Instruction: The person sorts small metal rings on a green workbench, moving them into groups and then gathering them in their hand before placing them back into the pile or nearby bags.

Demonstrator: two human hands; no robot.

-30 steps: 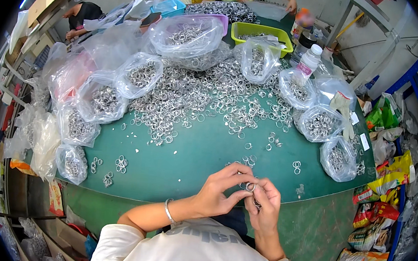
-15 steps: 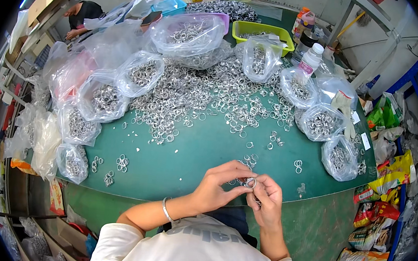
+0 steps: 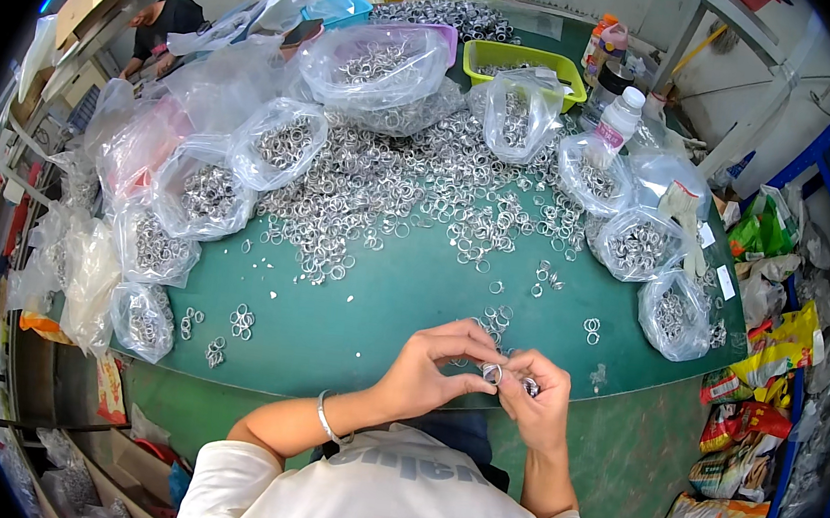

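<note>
My left hand is closed in a pinch, thumb and fingertips meeting around a silver metal ring just above the table's front edge. Close against it on the right, my right hand is curled around a few more rings, its thumb and fingertip next to the pinched ring. How many rings the right hand holds is hidden. A few loose rings lie on the table just beyond my fingers. Farther off, a big heap of similar rings spreads over the green table.
Open plastic bags of rings line the left side, more bags the right. Behind the heap stand a yellow-green basin and a white bottle. Small ring groups lie front left. Co-workers are at the far side.
My right hand has shifted slightly right, and the rings in its curled fingers show more. The pinched ring has moved a little left and down. The co-workers' arms have moved.
</note>
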